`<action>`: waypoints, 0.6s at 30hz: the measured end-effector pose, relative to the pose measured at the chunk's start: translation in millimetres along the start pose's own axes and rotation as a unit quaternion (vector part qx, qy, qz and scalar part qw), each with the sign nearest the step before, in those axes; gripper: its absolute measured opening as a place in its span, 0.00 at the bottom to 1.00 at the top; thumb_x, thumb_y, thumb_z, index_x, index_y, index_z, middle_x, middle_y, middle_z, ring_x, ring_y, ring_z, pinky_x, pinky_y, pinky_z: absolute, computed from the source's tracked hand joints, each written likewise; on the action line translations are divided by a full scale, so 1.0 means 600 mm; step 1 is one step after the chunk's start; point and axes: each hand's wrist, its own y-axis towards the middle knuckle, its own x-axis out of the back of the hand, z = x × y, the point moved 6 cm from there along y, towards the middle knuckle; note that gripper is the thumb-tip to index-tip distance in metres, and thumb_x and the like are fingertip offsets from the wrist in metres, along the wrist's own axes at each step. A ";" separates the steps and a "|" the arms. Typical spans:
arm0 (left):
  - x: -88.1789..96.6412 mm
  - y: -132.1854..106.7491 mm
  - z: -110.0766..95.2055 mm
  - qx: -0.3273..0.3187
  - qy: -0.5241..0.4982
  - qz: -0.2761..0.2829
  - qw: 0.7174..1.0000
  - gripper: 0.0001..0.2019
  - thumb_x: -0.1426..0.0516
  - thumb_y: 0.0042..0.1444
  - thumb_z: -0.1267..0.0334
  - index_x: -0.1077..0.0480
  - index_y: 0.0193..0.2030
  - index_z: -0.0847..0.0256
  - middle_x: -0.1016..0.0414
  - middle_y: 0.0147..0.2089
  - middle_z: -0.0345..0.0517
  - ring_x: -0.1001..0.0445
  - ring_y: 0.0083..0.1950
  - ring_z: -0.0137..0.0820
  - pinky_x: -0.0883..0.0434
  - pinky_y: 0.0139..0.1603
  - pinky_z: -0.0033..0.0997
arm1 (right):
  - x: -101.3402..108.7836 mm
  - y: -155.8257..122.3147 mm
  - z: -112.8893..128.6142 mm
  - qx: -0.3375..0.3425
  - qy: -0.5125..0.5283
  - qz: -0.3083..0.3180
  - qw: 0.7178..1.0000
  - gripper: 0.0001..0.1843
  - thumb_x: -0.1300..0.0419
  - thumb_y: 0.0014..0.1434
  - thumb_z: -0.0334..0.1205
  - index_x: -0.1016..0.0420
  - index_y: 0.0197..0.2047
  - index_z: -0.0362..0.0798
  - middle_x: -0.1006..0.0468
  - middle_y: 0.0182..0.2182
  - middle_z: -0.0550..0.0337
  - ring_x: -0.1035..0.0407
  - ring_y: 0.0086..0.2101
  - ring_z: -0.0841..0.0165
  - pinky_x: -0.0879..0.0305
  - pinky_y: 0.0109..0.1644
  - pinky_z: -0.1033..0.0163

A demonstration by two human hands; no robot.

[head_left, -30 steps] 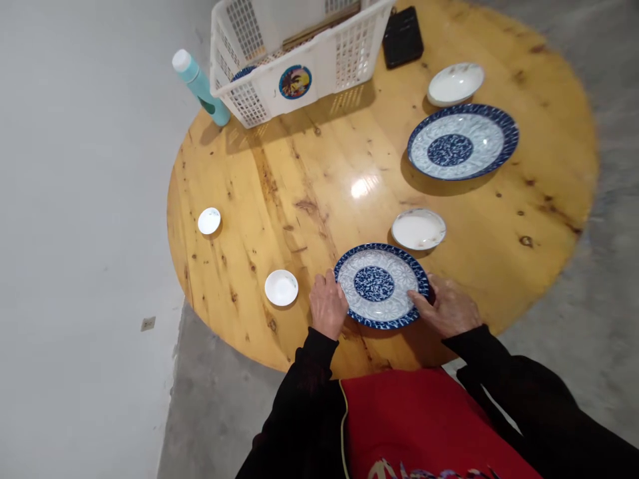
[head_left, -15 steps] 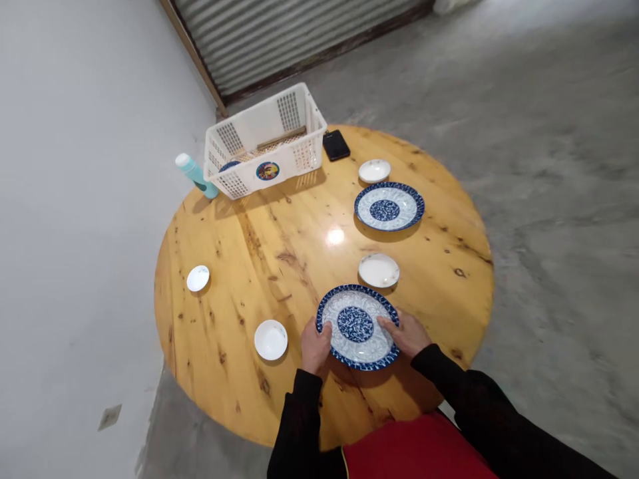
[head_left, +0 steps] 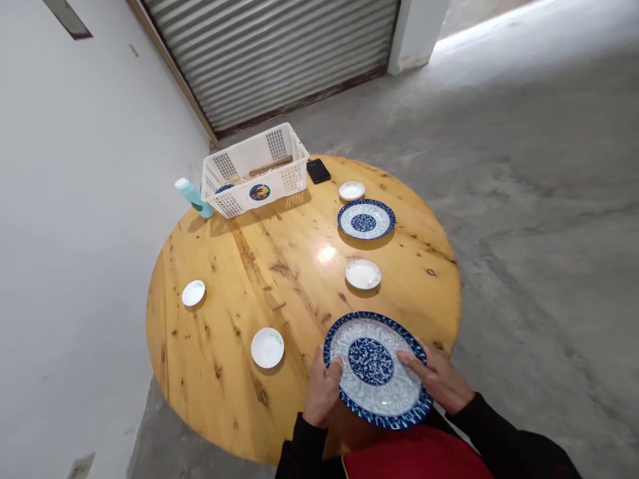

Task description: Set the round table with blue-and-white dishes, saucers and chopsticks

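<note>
A blue-and-white patterned plate [head_left: 370,361] is held above the near edge of the round wooden table [head_left: 210,386]. My left hand [head_left: 322,389] grips its left rim, thumb on top. On the opposite rim my right hand [head_left: 442,377] is closed the same way; the fingers beneath the plate are hidden. Just beyond the held plate lies a small white dish [head_left: 363,274]. To the left of my left hand stands a small white bowl [head_left: 267,348]. Farther back, a second blue-and-white plate [head_left: 366,219] rests on the table beside another white dish [head_left: 352,191].
A white plastic basket [head_left: 279,189] with a wooden stick and a blue-patterned item inside stands at the far side. Beside it are a light-blue bottle [head_left: 196,198] and a black phone [head_left: 318,171]. One more white bowl [head_left: 194,293] sits near the left edge, by the wall.
Both hands have lifted the plate and drawn it nearer to my body, to the right and away from the white dish. The camera view has shifted, showing more of the shutter.
</note>
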 end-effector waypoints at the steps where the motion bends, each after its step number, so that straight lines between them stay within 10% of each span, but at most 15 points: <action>1: -0.004 -0.003 -0.002 -0.004 0.015 0.001 1.000 0.26 0.43 0.62 0.44 0.29 0.58 0.63 0.22 0.58 0.58 0.27 0.62 0.48 0.35 0.69 0.49 | 0.004 -0.010 -0.004 -0.008 0.032 0.007 0.999 0.30 0.44 0.56 0.64 0.21 0.47 0.47 0.16 0.45 0.45 0.23 0.49 0.50 0.28 0.58 0.48; 9: -0.099 -0.004 -0.024 -0.006 0.063 0.012 0.998 0.20 0.44 0.63 0.52 0.30 0.57 0.62 0.22 0.55 0.57 0.27 0.60 0.47 0.32 0.66 0.47 | 0.078 -0.043 -0.043 -0.070 0.175 0.043 0.981 0.30 0.39 0.51 0.65 0.21 0.43 0.47 0.15 0.41 0.46 0.20 0.43 0.49 0.23 0.49 0.48; 18: -0.370 0.037 -0.085 -0.037 -0.007 0.036 0.999 0.16 0.43 0.61 0.59 0.31 0.53 0.64 0.22 0.51 0.52 0.25 0.52 0.40 0.29 0.59 0.41 | 0.342 0.012 -0.153 -0.051 0.045 -0.007 0.998 0.25 0.40 0.50 0.64 0.22 0.38 0.51 0.15 0.36 0.50 0.20 0.39 0.51 0.24 0.39 0.57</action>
